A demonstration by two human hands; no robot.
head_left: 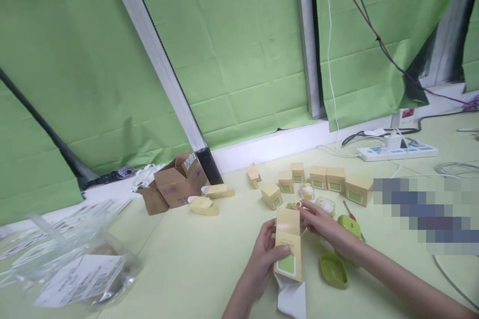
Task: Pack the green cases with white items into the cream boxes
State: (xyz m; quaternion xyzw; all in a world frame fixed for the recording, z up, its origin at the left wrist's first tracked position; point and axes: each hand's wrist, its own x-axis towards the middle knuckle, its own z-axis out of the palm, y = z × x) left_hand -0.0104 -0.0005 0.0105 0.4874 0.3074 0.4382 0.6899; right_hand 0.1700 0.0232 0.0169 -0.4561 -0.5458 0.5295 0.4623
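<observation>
My left hand (265, 259) is wrapped around a small tan carton with a green label (288, 246), holding it upright above the pale table (187, 259). White paper (292, 296) hangs out of the carton's lower end. My right hand (322, 224) is at the carton's open top flap, fingers pinched on a small yellow-green item (298, 205) just behind it. A green lid-like piece (333, 270) lies right of the carton, and another green piece (350, 224) lies behind my right wrist.
Several closed tan cartons (325, 179) stand in a row behind my hands, with two small clear jars (307, 191). Brown cardboard boxes (174, 187) sit at mid-left, a plastic bag with papers (75, 264) at lower left, and a power strip with cables (396, 149) at the right.
</observation>
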